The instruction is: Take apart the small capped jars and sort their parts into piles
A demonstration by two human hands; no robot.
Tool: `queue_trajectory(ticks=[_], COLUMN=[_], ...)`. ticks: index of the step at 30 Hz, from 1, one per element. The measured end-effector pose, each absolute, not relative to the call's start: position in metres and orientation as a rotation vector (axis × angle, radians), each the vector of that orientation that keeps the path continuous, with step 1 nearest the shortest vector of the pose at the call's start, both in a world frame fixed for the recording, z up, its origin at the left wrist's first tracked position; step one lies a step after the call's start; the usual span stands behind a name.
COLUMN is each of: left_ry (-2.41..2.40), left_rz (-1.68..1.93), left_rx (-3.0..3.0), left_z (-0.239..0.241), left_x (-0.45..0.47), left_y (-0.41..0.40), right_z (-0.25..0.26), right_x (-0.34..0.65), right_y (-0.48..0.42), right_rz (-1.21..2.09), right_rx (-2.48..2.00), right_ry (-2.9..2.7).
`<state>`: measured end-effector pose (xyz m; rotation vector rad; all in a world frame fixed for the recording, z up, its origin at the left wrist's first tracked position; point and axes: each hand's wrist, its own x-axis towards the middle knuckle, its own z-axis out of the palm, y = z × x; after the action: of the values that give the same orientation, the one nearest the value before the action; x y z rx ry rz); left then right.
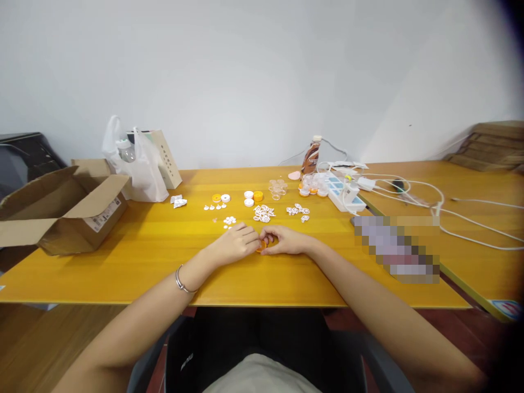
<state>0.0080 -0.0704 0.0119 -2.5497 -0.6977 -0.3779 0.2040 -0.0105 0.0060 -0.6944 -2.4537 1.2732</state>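
Left end: open cardboard box (pixel 61 207) hard by the desk (pixel 282 284) edge, flap overhanging, printed shipping label too small to read. Next, white plastic bag (pixel 143 183) with a bottle in it, book (pixel 168 161) with vertical characters, illegible; foil scraps (pixel 179 202) just in front. Then round orange and white caps, small white studs (pixel 212 207), white discs (pixel 230 220). Left hand (pixel 235 243) palm down, fingertips at the orange piece, can't tell if it's gripping. Orange piece (pixel 261 248) sits mid-desk between both hands: small, round-looking, mostly covered. Bare surface from forearms to front edge. Patterned white pieces (pixel 263 213) beyond, clear rings (pixel 278 189) farther back. Right hand (pixel 286 240) pinches the orange piece, thumb and fingers around it. Brown bottle (pixel 311 157) behind, label starts "NE", rest unclear. Power strip (pixel 343 194), pixelated patch, then desk seam; white cables (pixel 440 204) cross it. Far right: cardboard stack (pixel 491 147), blue-and-red sticker (pixel 507 308) at front corner.
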Motion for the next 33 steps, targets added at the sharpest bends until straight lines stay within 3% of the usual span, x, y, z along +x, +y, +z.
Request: queue_trajectory(ticks=[13, 24, 33], left_ry=[-0.878, -1.733, -1.874], left_rz=[-0.563, -1.381, -1.529], left_rx=[-2.724, -3.152, -2.82], left_z=[0.009, -0.004, 0.016], left_x=[0.009, 0.006, -0.013], left_y=[-0.067, -0.058, -0.051], right_z=[0.005, 0.008, 0.005], right_x=[0.205, 0.206, 0.205], right_y=[-0.009, -0.011, -0.011], right_rz=[1.266, 1.262, 1.265], right_rx=[-0.697, -0.731, -0.718], right_ry=[-2.478, -2.471, -2.449])
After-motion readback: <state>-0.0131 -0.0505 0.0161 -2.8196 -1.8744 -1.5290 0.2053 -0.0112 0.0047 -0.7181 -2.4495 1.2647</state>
